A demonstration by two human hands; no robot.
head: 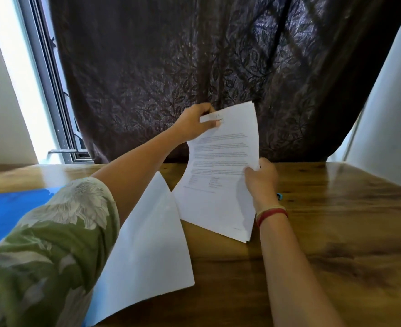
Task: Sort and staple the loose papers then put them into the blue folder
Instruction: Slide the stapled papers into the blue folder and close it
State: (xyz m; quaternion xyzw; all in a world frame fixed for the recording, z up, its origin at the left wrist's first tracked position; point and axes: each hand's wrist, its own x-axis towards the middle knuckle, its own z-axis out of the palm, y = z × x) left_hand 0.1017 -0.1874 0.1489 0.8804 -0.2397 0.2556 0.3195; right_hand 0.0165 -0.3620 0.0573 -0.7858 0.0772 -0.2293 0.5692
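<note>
While the stack of papers (218, 185) is held up over the wooden table (336, 232), its printed lines are too blurred to read; whether its lowest corner touches the tabletop cannot be told. The left hand (194, 123) pinches the stack's top left corner, thumb on the front, the other fingers hidden behind the paper; the right hand (262, 178) grips the right edge, fingers curled round it, their tips lost behind the sheets; a red band (272, 213) circles that wrist. Just left of the stack a white sheet (147, 244) lies flat on the table; its near left part is covered by the green flowered sleeve (48, 244), and whether it is one sheet or several cannot be made out. The blue folder (6, 213) lies at the table's left edge, cut off by the frame and largely hidden under the sleeve; a sliver of blue shows again beneath the white sheet's near corner. A small blue object (280, 196) peeks out behind the right wrist, too little of it visible to identify. Behind the table hangs a dark leaf-patterned curtain (194, 55); a window frame (48, 79) shows beside it, the glass washed out by glare.
</note>
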